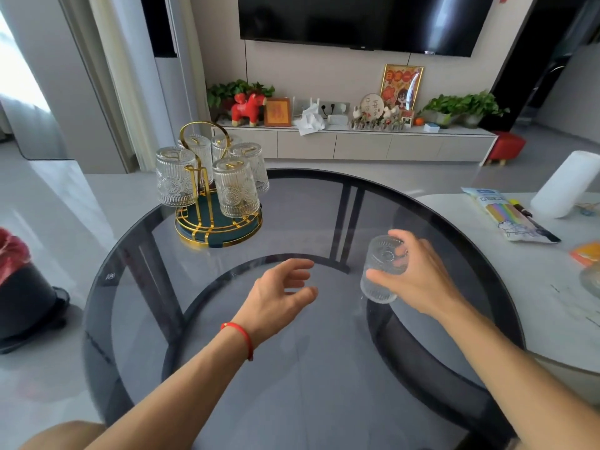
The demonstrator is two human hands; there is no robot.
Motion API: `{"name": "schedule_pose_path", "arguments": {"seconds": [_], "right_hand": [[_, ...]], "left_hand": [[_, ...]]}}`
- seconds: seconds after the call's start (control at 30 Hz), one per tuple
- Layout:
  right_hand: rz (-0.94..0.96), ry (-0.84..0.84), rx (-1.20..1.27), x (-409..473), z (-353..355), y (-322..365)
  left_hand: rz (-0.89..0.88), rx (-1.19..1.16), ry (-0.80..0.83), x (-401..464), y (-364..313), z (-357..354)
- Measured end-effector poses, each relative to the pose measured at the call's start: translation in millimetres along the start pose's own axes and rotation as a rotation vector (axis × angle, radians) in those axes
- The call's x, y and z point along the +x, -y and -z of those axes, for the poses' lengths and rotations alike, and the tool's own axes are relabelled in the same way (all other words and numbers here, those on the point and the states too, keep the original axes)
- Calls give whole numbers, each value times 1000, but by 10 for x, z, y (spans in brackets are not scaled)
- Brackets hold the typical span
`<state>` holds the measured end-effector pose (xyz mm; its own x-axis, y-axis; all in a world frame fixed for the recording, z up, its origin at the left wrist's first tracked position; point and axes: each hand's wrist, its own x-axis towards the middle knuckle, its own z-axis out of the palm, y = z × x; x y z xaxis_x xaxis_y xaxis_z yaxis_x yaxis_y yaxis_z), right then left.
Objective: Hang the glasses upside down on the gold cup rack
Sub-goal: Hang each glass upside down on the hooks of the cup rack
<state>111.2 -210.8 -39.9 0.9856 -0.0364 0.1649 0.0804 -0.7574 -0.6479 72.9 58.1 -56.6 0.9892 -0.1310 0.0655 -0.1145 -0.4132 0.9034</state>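
The gold cup rack (207,227) with a dark green base stands at the far left of the round dark glass table (324,368). Several ribbed clear glasses hang upside down on it, one at the front (235,188) and one at the left (173,178). My right hand (418,280) grips another ribbed glass (381,269), tilted with its base pointing up and away, just above the table's right side. My left hand (282,293), with a red string at the wrist, hovers over the table's middle with fingers apart, holding nothing.
A white marble table (535,303) adjoins on the right, carrying a white roll (565,185), a pack of coloured straws (506,216) and an orange item (587,253). A black bin with a red bag (19,287) stands on the floor at left. A TV cabinet is behind.
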Motion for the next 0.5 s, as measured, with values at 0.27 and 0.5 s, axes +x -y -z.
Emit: {"name": "schedule_pose_path", "arguments": {"seconds": [0.27,0.5], "right_hand": [[-185,181,868,-298,-556,657],[69,443,323,-313,-596,1036]], "left_hand": [[239,-703,195,-119,-103,225],[23,-437,-69,-82,-122,680]]}}
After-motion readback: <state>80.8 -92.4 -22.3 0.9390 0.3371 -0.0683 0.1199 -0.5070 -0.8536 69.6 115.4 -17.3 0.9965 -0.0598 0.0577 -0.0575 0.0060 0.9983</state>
